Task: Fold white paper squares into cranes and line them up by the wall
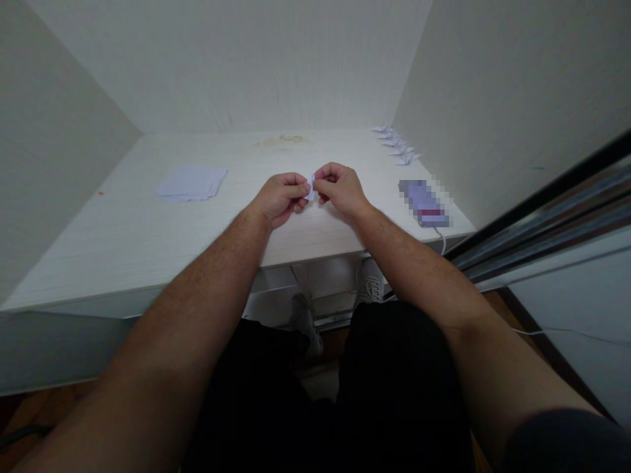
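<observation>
A small folded piece of white paper (pixel 310 188) is held up just over the white tabletop, between my two hands. My left hand (pixel 284 198) pinches its left side with thumb and fingers. From the other side, my right hand (pixel 340 188) grips the paper's right edge between thumb and forefinger. Fingertips cover much of the paper, so its full folded shape is hidden.
A stack of white paper sheets (pixel 192 182) lies on the left of the white table (pixel 133 243). Several folded paper cranes (pixel 407 157) stand in a row at the back right. Nearer sits a blurred-out phone (pixel 424 203) with a white cable (pixel 442 242). Walls enclose three sides.
</observation>
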The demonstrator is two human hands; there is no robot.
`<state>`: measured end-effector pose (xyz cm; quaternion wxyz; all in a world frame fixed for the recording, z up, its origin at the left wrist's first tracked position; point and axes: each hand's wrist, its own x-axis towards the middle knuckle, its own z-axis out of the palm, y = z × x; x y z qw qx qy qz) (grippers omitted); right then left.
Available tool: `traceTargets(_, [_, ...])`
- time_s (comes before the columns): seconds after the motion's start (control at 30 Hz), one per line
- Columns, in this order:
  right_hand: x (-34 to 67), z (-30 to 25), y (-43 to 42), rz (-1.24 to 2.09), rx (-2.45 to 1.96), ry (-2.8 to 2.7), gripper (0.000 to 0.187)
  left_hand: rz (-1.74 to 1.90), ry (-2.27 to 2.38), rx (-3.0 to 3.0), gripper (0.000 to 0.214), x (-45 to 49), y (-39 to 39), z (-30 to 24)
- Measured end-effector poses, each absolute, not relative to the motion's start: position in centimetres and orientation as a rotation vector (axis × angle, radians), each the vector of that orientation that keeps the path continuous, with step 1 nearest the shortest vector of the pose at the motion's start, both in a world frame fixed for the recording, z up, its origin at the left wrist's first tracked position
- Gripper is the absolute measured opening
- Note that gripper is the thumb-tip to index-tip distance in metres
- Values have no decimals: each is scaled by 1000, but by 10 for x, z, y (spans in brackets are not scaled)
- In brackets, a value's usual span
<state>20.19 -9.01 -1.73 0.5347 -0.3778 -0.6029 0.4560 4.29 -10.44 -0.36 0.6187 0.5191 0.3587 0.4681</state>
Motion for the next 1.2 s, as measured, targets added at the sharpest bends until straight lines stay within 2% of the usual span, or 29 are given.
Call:
traceTargets(0.37, [199, -17, -92, 1057, -873, -1460, 15, 1009, 787, 1153, 16, 43, -109, 5])
traceTargets(0.63, [200, -14, -94, 999, -883, -1513, 15, 1055, 791, 1190, 27, 44, -109, -1])
traceTargets(1.2, [212, -2, -102, 809, -866, -1728, 15, 1056, 880, 1200, 23, 46, -109, -1])
